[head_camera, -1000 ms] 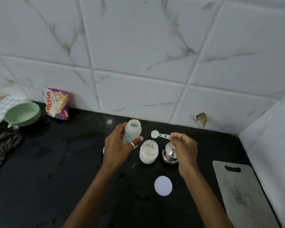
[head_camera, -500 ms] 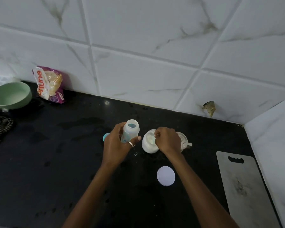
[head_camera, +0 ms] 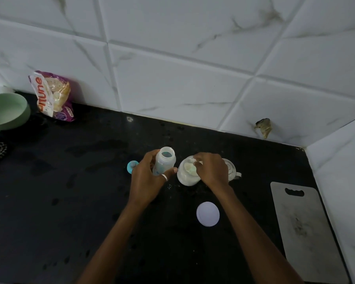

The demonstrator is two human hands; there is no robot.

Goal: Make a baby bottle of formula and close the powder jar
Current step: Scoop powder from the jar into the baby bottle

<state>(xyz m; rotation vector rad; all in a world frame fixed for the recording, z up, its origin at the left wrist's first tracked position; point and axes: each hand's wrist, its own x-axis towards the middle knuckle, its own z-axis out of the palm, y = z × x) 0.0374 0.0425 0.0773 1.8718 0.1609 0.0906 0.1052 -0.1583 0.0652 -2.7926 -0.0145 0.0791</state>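
Note:
My left hand (head_camera: 147,179) grips an open, clear baby bottle (head_camera: 164,163), held slightly tilted above the black counter. Just right of it stands the open powder jar (head_camera: 186,174) with white powder inside. My right hand (head_camera: 212,171) is over the jar's mouth and pinches a small pale scoop (head_camera: 191,171), whose bowl is down in the powder. The jar's white round lid (head_camera: 208,214) lies flat on the counter nearer to me. A blue bottle cap (head_camera: 132,165) peeks out behind my left hand.
A small steel pot with a handle (head_camera: 232,171) sits right behind my right hand. A grey cutting board (head_camera: 303,228) lies at the right. A green bowl (head_camera: 5,111) and a snack packet (head_camera: 53,95) stand at the far left by the tiled wall.
My right hand, which held the scoop up beside the bottle mouth, has moved down to the jar and dipped the scoop into the powder. The left hand keeps holding the bottle.

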